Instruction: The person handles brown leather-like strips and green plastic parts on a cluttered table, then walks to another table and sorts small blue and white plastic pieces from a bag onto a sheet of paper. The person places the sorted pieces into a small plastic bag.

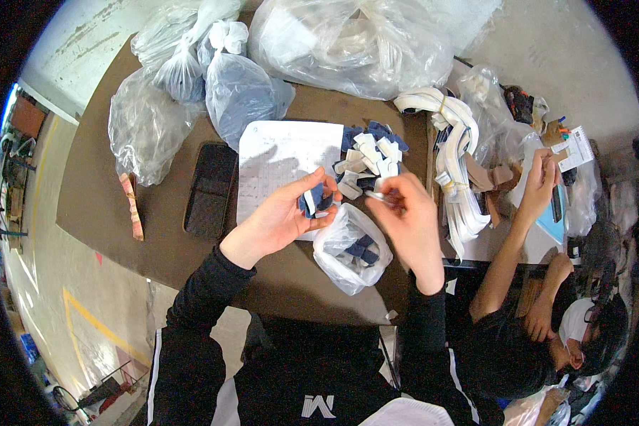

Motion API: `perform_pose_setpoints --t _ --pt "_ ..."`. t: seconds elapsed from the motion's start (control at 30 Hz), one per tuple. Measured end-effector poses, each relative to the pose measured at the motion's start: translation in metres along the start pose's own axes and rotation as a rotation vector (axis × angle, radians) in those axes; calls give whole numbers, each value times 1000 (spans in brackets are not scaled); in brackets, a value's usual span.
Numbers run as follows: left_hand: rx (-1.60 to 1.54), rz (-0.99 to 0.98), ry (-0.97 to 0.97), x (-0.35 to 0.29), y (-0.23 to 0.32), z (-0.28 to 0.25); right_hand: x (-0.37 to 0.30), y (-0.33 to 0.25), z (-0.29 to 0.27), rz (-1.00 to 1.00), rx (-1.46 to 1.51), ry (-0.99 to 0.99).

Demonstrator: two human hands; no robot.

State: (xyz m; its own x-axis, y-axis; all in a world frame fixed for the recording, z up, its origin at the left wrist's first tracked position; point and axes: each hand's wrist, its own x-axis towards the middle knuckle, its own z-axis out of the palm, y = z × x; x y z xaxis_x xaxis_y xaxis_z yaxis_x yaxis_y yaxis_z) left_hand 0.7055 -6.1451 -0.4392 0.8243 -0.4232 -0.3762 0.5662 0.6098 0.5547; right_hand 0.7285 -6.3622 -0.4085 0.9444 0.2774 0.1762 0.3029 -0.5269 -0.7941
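Note:
My left hand [273, 216] is closed around a few small navy and white fabric pieces [309, 201], held over the lower edge of a written paper sheet [291, 138]. My right hand [413, 224] has its fingers bent together at the near side of a loose pile of navy and white pieces [368, 157]. A whitish bit shows at its fingertips, seemingly one of these pieces. Between and below my hands stands a clear plastic bag [328, 250] with its mouth open. Several navy pieces [363, 250] lie inside it.
Left of the paper lies a black phone [210, 190], with a pinkish strip [131, 207] farther left. Filled plastic bags [238, 99] and a large clear bag [348, 46] line the back. Bundled white strips [461, 156] lie right, beside a co-worker's raised hand [542, 181].

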Motion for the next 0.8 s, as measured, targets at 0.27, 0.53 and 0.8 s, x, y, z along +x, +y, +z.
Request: perform_pose_setpoints --t 0.27,0.53,0.8 --pt "40 84 27 6 0 -9 25 -18 26 -184 21 -60" --pt "-59 158 164 4 10 -10 26 26 33 -186 -251 28" --pt "172 183 108 6 7 -14 29 26 20 147 305 4"
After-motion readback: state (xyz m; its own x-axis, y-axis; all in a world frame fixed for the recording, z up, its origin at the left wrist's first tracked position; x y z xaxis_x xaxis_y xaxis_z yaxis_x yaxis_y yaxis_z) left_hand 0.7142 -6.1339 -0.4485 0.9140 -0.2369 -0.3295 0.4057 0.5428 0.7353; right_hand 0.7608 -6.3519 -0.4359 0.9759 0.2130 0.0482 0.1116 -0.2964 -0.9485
